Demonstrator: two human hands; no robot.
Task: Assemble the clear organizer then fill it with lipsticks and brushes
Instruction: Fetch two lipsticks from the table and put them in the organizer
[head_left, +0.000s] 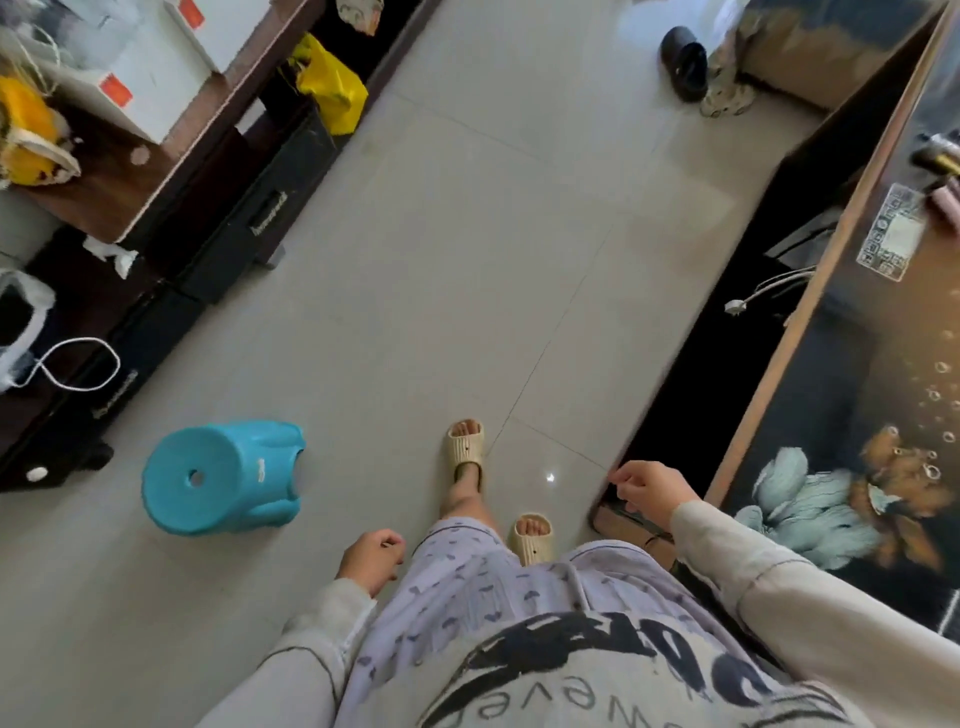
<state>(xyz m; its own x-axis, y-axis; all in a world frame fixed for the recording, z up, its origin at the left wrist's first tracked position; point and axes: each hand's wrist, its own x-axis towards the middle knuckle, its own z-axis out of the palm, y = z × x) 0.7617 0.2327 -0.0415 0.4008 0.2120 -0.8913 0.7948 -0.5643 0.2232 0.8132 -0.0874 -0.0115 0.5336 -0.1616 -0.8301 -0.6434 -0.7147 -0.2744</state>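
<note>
No clear organizer, lipsticks or brushes show in the head view. I stand on a grey tiled floor, looking down at my own legs and beige slippers (466, 448). My left hand (370, 557) hangs at my side with its fingers curled and nothing in it. Held out to the right, my right hand (652, 490) has loosely curled fingers and is empty, close to the corner of a dark table (810, 322) with a flower print.
A teal plastic stool (221, 478) stands on the floor at my left. Dark shelving (171, 171) with white boxes, yellow bags (327, 83) and black drawers lines the left side. A black slipper (684, 61) lies far ahead by a sofa. Open floor runs down the middle.
</note>
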